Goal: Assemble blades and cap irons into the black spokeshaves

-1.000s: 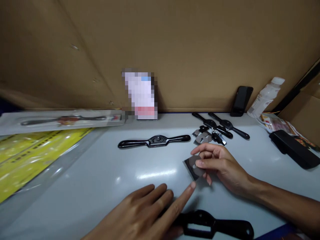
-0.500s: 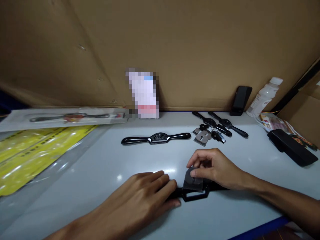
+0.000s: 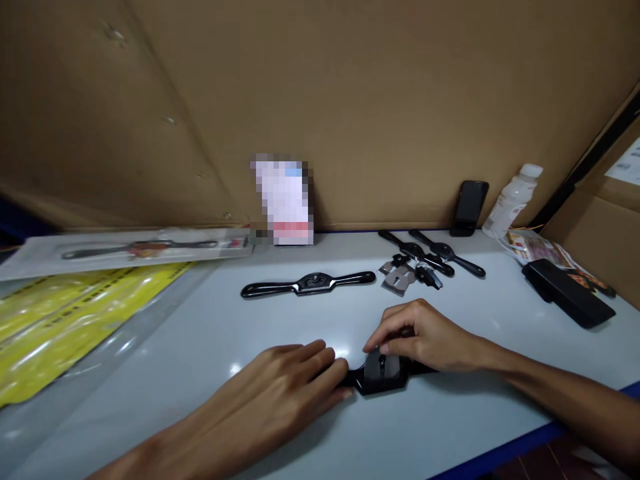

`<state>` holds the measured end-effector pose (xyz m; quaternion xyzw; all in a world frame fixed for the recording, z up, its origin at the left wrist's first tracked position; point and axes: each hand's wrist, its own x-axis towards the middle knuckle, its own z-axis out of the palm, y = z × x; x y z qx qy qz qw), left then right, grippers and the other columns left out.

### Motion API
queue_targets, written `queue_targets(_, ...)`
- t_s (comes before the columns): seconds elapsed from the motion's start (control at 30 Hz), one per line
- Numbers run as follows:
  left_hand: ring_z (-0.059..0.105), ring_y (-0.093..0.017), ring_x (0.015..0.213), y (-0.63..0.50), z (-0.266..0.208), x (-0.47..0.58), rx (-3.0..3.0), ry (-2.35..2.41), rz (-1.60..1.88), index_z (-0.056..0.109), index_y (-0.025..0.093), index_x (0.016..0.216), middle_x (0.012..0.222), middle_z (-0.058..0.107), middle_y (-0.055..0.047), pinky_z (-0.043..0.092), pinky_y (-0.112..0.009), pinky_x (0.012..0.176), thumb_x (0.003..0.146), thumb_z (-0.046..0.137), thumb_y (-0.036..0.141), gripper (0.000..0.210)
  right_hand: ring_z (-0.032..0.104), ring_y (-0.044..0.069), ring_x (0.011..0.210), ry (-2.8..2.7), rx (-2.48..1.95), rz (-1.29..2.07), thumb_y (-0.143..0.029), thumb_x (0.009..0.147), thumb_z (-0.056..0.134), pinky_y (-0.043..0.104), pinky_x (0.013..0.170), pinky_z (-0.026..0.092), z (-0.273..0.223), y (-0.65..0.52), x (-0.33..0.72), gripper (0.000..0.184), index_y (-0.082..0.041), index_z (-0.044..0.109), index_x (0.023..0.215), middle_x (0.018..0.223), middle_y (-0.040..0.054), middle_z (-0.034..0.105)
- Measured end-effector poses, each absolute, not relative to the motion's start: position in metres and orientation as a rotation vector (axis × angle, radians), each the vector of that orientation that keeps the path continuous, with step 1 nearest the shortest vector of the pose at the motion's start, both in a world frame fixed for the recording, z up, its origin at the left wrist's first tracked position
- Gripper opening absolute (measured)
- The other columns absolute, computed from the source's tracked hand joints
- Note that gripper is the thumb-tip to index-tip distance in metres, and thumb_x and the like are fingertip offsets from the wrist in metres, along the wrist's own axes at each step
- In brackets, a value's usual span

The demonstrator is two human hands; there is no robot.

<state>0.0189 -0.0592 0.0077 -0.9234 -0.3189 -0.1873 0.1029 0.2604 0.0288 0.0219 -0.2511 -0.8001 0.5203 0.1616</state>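
Note:
My left hand point(image 3: 305, 380) is closed around one handle of a black spokeshave body point(image 3: 384, 388) near the front of the table. A flat grey blade point(image 3: 383, 365) with a keyhole slot lies over the middle of that body and covers its opening. Thumb and fingers of my right hand point(image 3: 417, 337) pinch the blade's upper edge. Behind my hands rests another black spokeshave point(image 3: 313, 283). To its right are several loose blades point(image 3: 397, 279) and small black clamp pieces point(image 3: 427, 275), with two more black spokeshave bodies point(image 3: 417, 252) just behind them.
A phone-like screen point(image 3: 293, 203), blurred out, leans on the cardboard wall. At the back right stand a dark phone point(image 3: 470, 208) and a plastic bottle point(image 3: 515, 200). A black case point(image 3: 567, 293) lies right; a packaged spokeshave point(image 3: 145, 250) and yellow plastic bags point(image 3: 90, 313) lie left.
My right hand has lowered the blade onto the spokeshave body, so the opening that showed before is now covered. My left hand keeps its hold. The view has shifted slightly.

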Motion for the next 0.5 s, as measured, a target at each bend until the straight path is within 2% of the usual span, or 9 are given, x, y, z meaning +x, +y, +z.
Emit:
queue_targets(0.17,0.056,-0.016,0.061,-0.0580,0.0080,0.0187,-2.735,-0.972,-0.591,0.058,0.020,0.085,0.076,0.062,0.000,0.038,-0.031,0.054,0.116,0.034,0.028,0.040,0.067,0.017,0.086,-2.288,-0.753,1.430,0.000,0.084,0.067,0.029,0.081,0.049,0.0203,0.0250,0.2575,0.027,-0.020,0.083,0.094,0.092,0.0026,0.075)
queue_targets(0.5,0.057,-0.016,0.062,-0.0613,-0.0014,0.0148,-2.886,-1.199,-0.621,0.060,0.021,0.087,0.079,0.061,0.000,0.041,-0.028,0.055,0.108,0.045,0.025,0.026,0.066,0.016,0.082,-2.350,-0.763,1.416,-0.002,0.084,0.063,0.028,0.075,0.048,0.0203,0.0253,0.2575,0.028,-0.020,0.080,0.096,0.086,0.0012,0.074)
